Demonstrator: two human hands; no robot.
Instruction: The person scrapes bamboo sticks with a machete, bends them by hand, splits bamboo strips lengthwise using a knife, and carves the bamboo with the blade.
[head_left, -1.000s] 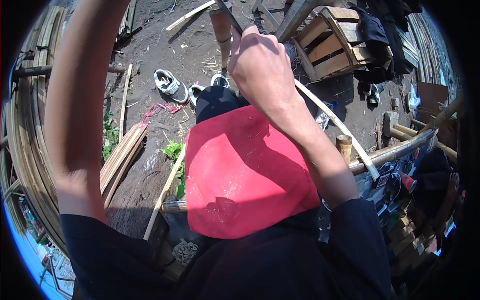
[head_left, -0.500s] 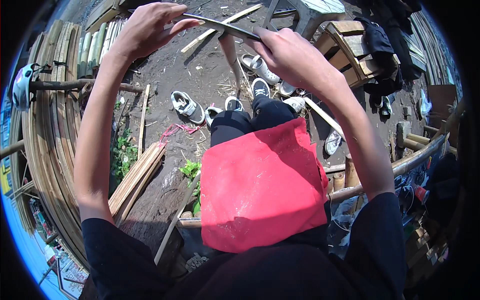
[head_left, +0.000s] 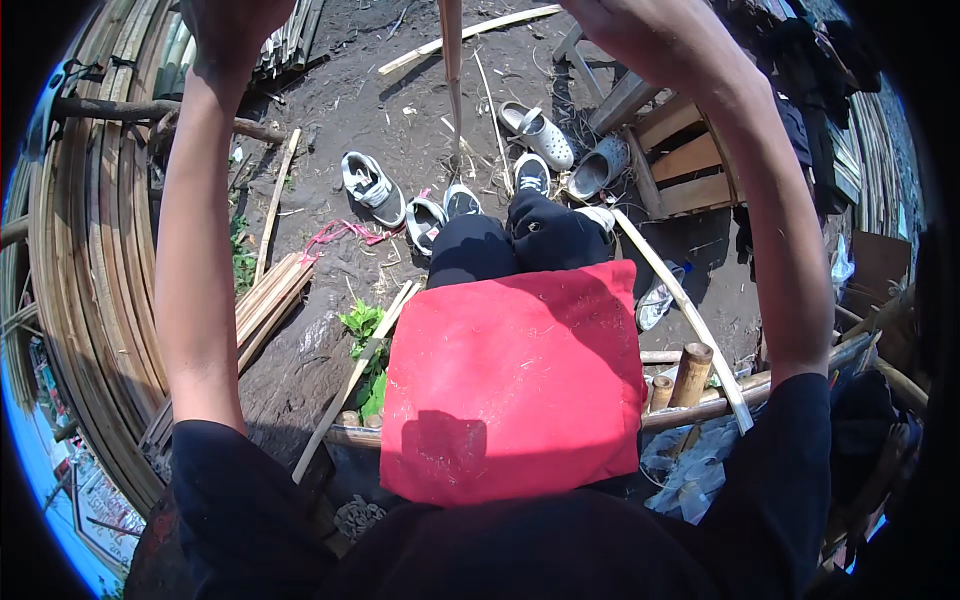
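Note:
At the top edge of the view, my left hand (head_left: 236, 38) is raised at the left and my right hand (head_left: 645, 38) at the right. The edge of the picture cuts off the fingers of both, so whatever they hold is out of sight. Between the hands a wooden stake (head_left: 452, 85) stands upright on the dirt, its top beyond the view. A red cloth (head_left: 515, 370) covers my lap, with pale shavings scattered over it.
Bundled bamboo strips (head_left: 90, 230) lie at the left, beside a horizontal pole (head_left: 140, 108). Loose sneakers (head_left: 372, 190) and grey clogs (head_left: 540, 135) lie around my feet. A wooden crate (head_left: 690, 150) stands at the right. A long pale strip (head_left: 685, 320) slants near my right arm.
Both hands have risen and moved outward toward the top edge. The long thin dark piece held between them has left the view. My view has shifted slightly.

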